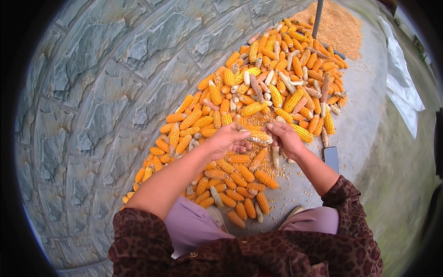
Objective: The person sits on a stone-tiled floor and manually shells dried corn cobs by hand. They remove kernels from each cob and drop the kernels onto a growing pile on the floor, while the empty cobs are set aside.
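Note:
A partly shelled corn cob (258, 135), orange kernels along its top and pale bare core on its near side, is held over the pile. My left hand (229, 140) is closed around its left end, thumb on top. At the other end my right hand (285, 138) is closed, thumb and fingertips pinched against the cob; what lies inside those fingers is hidden. Beneath both hands are loose kernels (265, 164) and whole orange cobs (238, 159). A bare pale cob core (275, 157) rests just below my right hand.
A long heap of corn cobs (253, 109), mixed with stripped cores, runs beside a grey stone wall (92, 115). Beyond it, shelled kernels (339, 30) are mounded near an upright grey pole (317, 19). A phone (331, 159) lies on the concrete by my right forearm; white sheeting (400, 85) is farther right.

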Available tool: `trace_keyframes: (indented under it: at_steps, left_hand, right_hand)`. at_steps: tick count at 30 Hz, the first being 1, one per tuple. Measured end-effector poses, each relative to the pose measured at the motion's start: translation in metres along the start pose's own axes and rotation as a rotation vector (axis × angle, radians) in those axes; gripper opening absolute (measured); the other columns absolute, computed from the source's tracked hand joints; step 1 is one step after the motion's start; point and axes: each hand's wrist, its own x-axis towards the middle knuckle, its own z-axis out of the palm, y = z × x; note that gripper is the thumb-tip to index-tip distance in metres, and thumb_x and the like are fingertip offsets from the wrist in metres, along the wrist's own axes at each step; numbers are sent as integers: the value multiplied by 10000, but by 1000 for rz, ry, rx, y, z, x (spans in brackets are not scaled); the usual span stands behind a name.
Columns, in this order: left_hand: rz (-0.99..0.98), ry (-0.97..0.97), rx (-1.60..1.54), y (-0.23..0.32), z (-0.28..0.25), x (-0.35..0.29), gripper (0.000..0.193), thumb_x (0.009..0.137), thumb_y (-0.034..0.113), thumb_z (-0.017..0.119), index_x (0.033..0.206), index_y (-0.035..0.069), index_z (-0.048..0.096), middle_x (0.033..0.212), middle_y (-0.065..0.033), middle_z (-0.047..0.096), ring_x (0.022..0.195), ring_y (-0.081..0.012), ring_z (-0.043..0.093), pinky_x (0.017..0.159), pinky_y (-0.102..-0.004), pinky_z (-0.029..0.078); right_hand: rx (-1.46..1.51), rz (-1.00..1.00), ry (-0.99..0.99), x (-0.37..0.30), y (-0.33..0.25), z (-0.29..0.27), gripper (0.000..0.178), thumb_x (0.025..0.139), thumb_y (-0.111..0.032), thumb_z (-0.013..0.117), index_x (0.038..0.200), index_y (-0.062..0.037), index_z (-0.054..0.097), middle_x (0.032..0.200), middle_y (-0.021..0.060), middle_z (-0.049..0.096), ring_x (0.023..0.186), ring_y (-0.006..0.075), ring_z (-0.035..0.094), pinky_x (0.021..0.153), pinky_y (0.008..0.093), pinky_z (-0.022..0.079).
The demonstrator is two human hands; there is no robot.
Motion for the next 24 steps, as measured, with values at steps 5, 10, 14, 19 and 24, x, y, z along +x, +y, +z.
trace_keyframes:
  at_steps: [5,10,14,19,24]
  left_hand:
    - [126,173,-173,-3,9,3,333,933,110,637,1162,15,414,1070,-134,595,989,-229,663,772,-289,560]
    - [97,95,-32,-9,16,2,333,944,143,632,1157,39,399,1072,-119,583,938,-215,665,732,-279,559]
    - [21,78,72,-4,24,0,417,1001,452,460,1060,39,483,841,-59,560,604,-100,533,504,-223,439]
    - [-36,42,280,8,39,-13,719,977,678,201,859,63,555,544,32,410,410,-47,283,380,-207,224]
    - [-14,178,33,17,61,-35,672,987,659,220,816,83,519,537,29,400,404,-58,269,370,-225,212]
  right_hand:
    - [292,171,-113,-7,-7,9,281,1005,-326,532,1088,-67,604,831,28,623,585,83,534,550,218,449]
    - [170,77,-35,-7,-10,16,199,977,-272,596,1030,-81,607,791,12,630,574,68,552,548,210,452]
    - [81,34,-102,-11,-12,17,175,967,-253,615,988,-79,620,744,-13,619,563,51,537,522,193,423]
    - [128,-37,-207,-14,-19,30,180,975,-239,595,949,-61,613,753,-8,619,567,56,539,512,190,398]
    - [200,-44,-325,-19,-32,36,216,999,-232,512,934,-40,587,800,36,633,592,103,576,523,221,431]
